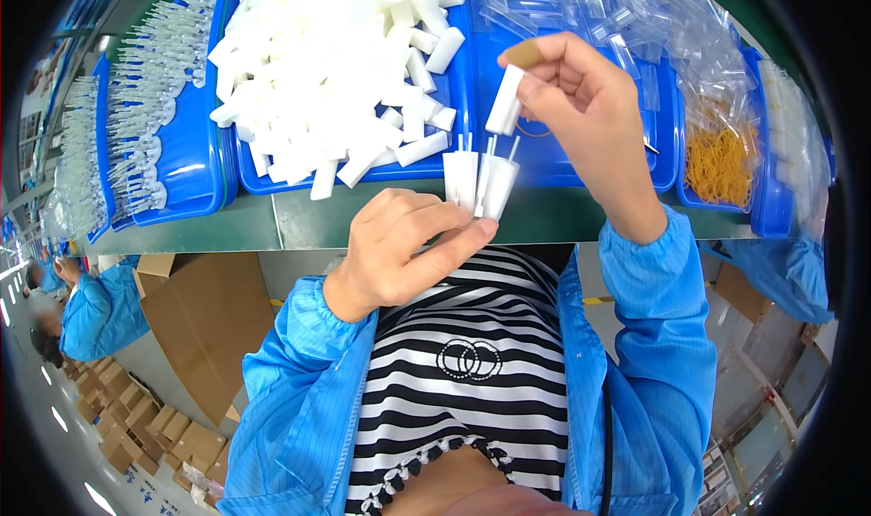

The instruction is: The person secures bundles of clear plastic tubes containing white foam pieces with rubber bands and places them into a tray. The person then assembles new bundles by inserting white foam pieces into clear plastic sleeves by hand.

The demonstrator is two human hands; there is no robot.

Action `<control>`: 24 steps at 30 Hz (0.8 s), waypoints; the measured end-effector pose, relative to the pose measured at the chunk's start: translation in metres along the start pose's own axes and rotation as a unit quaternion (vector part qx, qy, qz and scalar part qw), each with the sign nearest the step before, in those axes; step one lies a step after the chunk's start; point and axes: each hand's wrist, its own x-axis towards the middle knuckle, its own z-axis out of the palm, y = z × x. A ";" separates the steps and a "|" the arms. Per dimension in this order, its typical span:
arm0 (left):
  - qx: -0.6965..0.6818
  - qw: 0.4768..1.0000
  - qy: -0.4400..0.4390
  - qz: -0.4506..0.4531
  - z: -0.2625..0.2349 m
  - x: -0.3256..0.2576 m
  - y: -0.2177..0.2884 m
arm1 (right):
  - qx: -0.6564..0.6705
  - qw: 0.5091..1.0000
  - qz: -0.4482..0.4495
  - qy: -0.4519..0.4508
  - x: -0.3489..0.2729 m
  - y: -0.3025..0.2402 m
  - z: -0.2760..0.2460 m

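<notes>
Left hand (399,248) gripped two capped sticks (476,182); right hand (576,89) pinched a white cap (504,101) above them, seemingly mid-capping; lowering it needed careful alignment.

I see a factory assembly line: blue parts bins (195,167), stacked cardboard boxes (136,416), co-worker in blue smock (95,312).

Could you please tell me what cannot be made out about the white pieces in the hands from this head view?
- Lower ends of the white sleeves: hidden in the left hand.
- Top of the single white piece: covered by the right hand fingers.
- Thin sticks above the sleeves: too small to tell their kind.
- Clear bags: contents blurred, cut by the upper edge.
</notes>
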 end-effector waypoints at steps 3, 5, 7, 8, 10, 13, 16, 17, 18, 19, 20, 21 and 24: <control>0.003 0.999 -0.035 0.006 -0.001 0.004 0.002 | -0.051 0.998 -0.036 -0.011 -0.008 0.000 -0.002; 0.006 0.999 -0.032 0.008 0.001 0.004 0.003 | -0.099 0.993 -0.068 -0.018 -0.012 -0.003 -0.004; 0.009 1.000 -0.029 0.009 0.002 0.004 0.004 | -0.110 0.991 -0.076 0.007 -0.010 -0.002 -0.005; 0.008 0.999 -0.029 0.011 0.003 0.005 0.005 | -0.121 0.989 -0.084 0.031 -0.010 -0.002 -0.005; 0.007 0.999 -0.030 0.013 0.002 0.005 0.005 | -0.119 0.991 -0.063 0.011 -0.014 -0.004 -0.004; 0.008 0.999 -0.050 0.006 0.000 0.006 0.003 | -0.169 0.982 -0.070 -0.042 -0.021 -0.005 -0.006; 0.017 0.999 -0.045 0.000 0.001 0.006 0.001 | -0.235 0.961 -0.116 -0.087 -0.027 -0.011 -0.006; 0.020 0.999 -0.036 0.002 0.001 0.006 0.000 | -0.250 0.954 -0.133 -0.098 -0.028 -0.013 -0.005; 0.023 0.999 -0.027 0.004 0.002 0.005 0.000 | -0.250 0.954 -0.133 -0.098 -0.029 -0.013 -0.003; 0.024 0.999 -0.027 0.003 0.001 0.006 -0.001 | -0.257 0.947 -0.164 -0.099 -0.029 -0.012 -0.001; 0.029 0.999 -0.032 0.005 0.000 0.006 -0.001 | -0.264 0.939 -0.195 -0.100 -0.030 -0.012 0.000; 0.034 0.999 -0.038 0.007 -0.002 0.006 -0.002 | -0.263 0.939 -0.195 -0.101 -0.032 -0.011 0.001; 0.006 1.000 0.015 0.018 0.002 -0.001 -0.009 | -0.263 0.939 -0.201 -0.095 -0.040 -0.010 0.005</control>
